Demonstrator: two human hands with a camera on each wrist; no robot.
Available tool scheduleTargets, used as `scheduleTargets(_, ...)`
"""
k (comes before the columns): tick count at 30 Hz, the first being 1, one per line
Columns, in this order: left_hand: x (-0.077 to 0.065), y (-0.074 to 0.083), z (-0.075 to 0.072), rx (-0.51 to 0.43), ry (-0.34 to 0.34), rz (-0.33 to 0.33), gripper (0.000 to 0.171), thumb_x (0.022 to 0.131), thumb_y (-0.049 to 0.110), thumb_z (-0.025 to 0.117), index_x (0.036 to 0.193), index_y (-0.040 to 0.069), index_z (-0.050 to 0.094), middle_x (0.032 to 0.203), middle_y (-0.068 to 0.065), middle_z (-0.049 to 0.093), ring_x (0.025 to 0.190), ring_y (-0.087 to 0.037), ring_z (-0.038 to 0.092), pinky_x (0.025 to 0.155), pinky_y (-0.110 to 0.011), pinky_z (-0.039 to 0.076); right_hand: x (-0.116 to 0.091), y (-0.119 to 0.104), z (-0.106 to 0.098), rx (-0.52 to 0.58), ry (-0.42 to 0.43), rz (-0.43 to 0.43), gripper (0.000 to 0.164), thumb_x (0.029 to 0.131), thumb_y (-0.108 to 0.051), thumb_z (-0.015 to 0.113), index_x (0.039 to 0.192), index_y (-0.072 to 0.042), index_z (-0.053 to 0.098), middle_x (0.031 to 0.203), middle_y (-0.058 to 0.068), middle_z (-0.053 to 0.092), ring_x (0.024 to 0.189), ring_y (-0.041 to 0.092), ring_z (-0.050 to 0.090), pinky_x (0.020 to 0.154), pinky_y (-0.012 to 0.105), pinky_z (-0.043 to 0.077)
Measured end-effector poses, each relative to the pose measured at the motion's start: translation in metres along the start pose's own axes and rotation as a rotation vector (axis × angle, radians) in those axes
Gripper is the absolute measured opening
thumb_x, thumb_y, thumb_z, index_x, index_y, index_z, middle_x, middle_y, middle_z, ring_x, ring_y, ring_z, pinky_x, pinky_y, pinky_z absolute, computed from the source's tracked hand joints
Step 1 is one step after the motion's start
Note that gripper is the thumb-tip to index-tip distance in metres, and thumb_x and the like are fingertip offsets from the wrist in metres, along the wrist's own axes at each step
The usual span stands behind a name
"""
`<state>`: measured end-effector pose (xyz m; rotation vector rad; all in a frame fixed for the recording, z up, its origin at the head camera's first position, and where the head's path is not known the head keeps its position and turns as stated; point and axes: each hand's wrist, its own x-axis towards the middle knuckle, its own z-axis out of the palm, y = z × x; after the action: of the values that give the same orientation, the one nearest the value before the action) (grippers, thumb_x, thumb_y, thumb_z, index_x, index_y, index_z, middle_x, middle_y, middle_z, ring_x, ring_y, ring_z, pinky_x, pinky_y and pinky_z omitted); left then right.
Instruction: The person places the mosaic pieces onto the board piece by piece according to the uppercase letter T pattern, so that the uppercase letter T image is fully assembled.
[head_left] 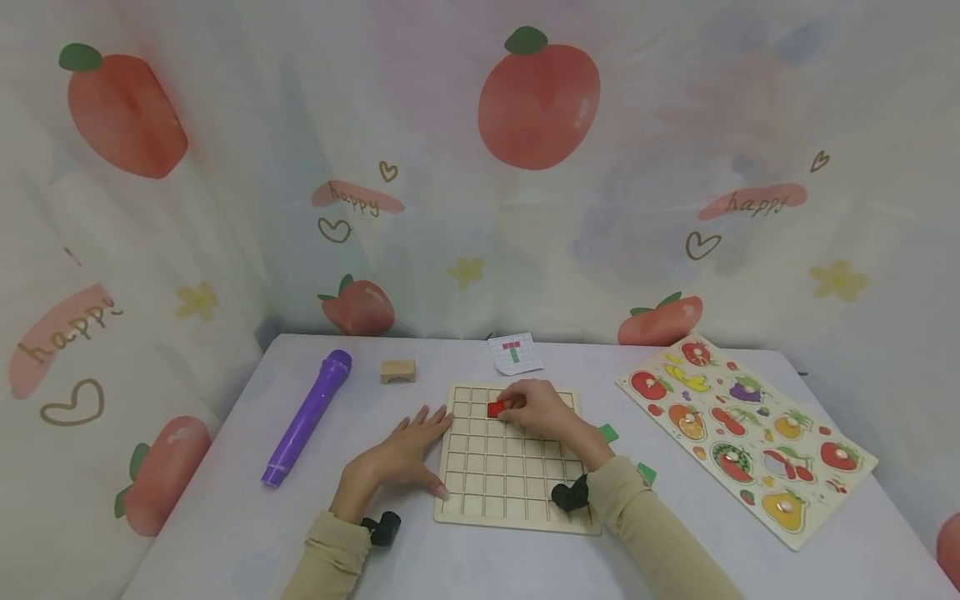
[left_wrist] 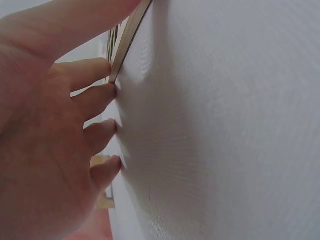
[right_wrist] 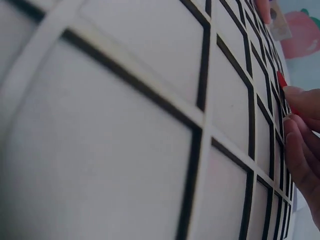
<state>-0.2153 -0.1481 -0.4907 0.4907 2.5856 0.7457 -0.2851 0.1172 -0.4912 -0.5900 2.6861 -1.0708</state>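
A square wooden grid board (head_left: 495, 485) lies flat on the table. My right hand (head_left: 542, 408) is over its upper part, pinching a small red tile (head_left: 496, 409) between thumb and fingers at a cell near the top. In the right wrist view, red (right_wrist: 281, 79) shows at the fingertips; whether it is one tile or two, I cannot tell. Spread out, my left hand (head_left: 405, 454) rests at the board's left side, its thumb on the lower left edge. In the left wrist view, fingertips (left_wrist: 111, 91) touch the table and the board's corner.
Behind the board lies a paper card (head_left: 516, 355) with a pink and green T pattern. Green tiles (head_left: 608, 432) lie partly behind the right forearm. A fruit puzzle board (head_left: 742, 433) sits at right. Leftward are a purple microphone-shaped stick (head_left: 307, 421) and a wooden arch block (head_left: 397, 371).
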Motion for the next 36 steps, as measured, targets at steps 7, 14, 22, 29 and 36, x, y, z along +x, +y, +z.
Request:
scheduleTargets(7, 0.001, 0.001, 0.0, 0.013, -0.001, 0.006, 0.118, 0.068, 0.035, 0.096, 0.163, 0.011, 0.03, 0.173, -0.008, 0.018, 0.161, -0.034, 0.005, 0.131, -0.056, 0.005, -0.003, -0.004, 0.001, -0.056, 0.009, -0.026, 0.021, 0.09, -0.01, 0.078, 0.11, -0.003, 0.078, 0.088, -0.001, 0.067, 0.078, 0.011, 0.057, 0.071, 0.026, 0.052)
scheduleTargets(14, 0.0, 0.003, 0.0, 0.015, 0.001, -0.004, 0.118, 0.068, 0.035, 0.096, 0.163, 0.011, 0.03, 0.173, -0.008, 0.018, 0.161, -0.034, 0.005, 0.131, -0.056, 0.006, -0.002, -0.002, 0.001, -0.087, 0.009, -0.031, 0.023, 0.09, -0.012, 0.079, 0.111, -0.004, 0.078, 0.087, -0.002, 0.067, 0.077, 0.01, 0.056, 0.069, 0.024, 0.05)
scheduleTargets(22, -0.002, 0.004, -0.001, 0.013, 0.001, -0.008, 0.117, 0.069, 0.035, 0.096, 0.163, 0.011, 0.03, 0.173, -0.008, 0.019, 0.161, -0.034, 0.005, 0.131, -0.056, 0.006, -0.006, 0.0, -0.002, -0.046, 0.013, -0.053, 0.024, 0.09, -0.013, 0.079, 0.112, -0.005, 0.078, 0.091, -0.001, 0.07, 0.081, 0.012, 0.06, 0.074, 0.027, 0.054)
scheduleTargets(29, -0.003, 0.005, -0.001, 0.003, 0.006, -0.007, 0.117, 0.069, 0.033, 0.096, 0.163, 0.011, 0.031, 0.172, -0.009, 0.019, 0.161, -0.034, 0.005, 0.131, -0.056, 0.006, -0.019, 0.006, -0.012, -0.052, 0.046, -0.119, 0.015, 0.093, -0.012, 0.074, 0.107, -0.008, 0.078, 0.096, 0.001, 0.074, 0.083, 0.01, 0.064, 0.075, 0.026, 0.056)
scheduleTargets(36, -0.002, 0.006, -0.001, 0.016, 0.001, -0.009, 0.116, 0.068, 0.033, 0.096, 0.162, 0.01, 0.031, 0.172, -0.009, 0.019, 0.161, -0.034, 0.006, 0.131, -0.056, 0.007, -0.037, 0.011, -0.025, -0.057, 0.027, -0.132, 0.019, 0.093, -0.014, 0.074, 0.11, -0.004, 0.077, 0.092, -0.001, 0.071, 0.079, 0.01, 0.059, 0.069, 0.021, 0.052)
